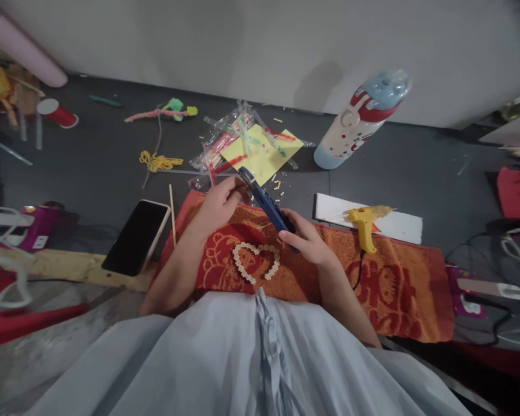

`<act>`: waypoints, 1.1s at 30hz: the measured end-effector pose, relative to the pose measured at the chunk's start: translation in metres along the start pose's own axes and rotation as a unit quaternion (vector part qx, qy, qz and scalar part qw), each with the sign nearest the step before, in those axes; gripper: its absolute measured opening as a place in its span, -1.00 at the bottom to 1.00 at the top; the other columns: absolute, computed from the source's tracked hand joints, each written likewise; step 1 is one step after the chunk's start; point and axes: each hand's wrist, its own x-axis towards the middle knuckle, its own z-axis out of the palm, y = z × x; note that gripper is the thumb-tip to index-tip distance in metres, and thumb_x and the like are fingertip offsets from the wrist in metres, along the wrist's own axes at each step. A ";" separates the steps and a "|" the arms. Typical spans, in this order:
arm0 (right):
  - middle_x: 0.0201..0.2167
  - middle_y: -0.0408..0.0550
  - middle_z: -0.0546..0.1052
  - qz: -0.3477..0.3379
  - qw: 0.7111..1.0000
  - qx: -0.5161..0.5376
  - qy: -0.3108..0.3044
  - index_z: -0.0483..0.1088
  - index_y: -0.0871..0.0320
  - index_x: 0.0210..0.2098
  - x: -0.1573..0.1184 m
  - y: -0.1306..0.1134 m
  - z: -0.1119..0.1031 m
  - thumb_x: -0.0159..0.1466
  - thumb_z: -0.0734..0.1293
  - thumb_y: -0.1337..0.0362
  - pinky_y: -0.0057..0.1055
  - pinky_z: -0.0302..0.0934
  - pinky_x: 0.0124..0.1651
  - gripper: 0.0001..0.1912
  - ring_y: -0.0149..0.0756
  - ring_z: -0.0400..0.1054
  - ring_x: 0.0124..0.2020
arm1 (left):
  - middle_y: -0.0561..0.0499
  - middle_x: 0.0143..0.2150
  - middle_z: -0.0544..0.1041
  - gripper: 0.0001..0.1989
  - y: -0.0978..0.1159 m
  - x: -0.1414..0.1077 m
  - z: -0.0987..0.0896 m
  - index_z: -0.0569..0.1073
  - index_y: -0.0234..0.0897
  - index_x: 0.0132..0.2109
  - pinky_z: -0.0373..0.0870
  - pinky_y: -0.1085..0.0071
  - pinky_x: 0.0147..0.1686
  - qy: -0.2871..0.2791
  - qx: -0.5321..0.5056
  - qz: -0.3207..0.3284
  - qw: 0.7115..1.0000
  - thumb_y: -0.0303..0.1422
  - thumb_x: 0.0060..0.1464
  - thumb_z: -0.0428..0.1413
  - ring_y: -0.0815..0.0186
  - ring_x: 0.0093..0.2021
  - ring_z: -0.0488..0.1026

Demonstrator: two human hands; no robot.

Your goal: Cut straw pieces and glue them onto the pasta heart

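Observation:
My right hand (pixel 304 236) is closed round the lower end of a dark blue phone (pixel 266 202), which tilts above the towel and shows mostly its edge. At the phone's upper end are the curled fingers of my left hand (pixel 226 199); they appear to grip it, with the fingertips partly hidden. Below the phone, a heart outline of small pale pieces (pixel 238 263) lies on the orange and red towel (pixel 398 289), with a gap at its bottom point.
A yellow glue gun (pixel 364 225) rests over a white strip (pixel 403 225) on the right. Behind stand a bottle (pixel 351 130) and a yellow sheet (pixel 264 164) under plastic wrappers. Left are a black-screened phone (pixel 134 240), a thin stick (pixel 172 216) and yellow yarn (pixel 160 162).

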 end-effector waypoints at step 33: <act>-0.01 0.06 0.49 -0.006 1.000 -0.019 -0.005 0.30 0.17 0.11 0.002 -0.001 0.000 0.27 0.23 -0.10 -0.15 0.22 0.08 -0.43 -0.08 0.36 -0.02 | -0.02 -0.31 0.58 -0.73 0.005 -0.001 -0.006 0.51 -0.30 -0.17 0.36 0.40 -0.25 0.011 0.126 0.008 0.992 -0.39 0.18 -0.09 0.26 -0.28 0.49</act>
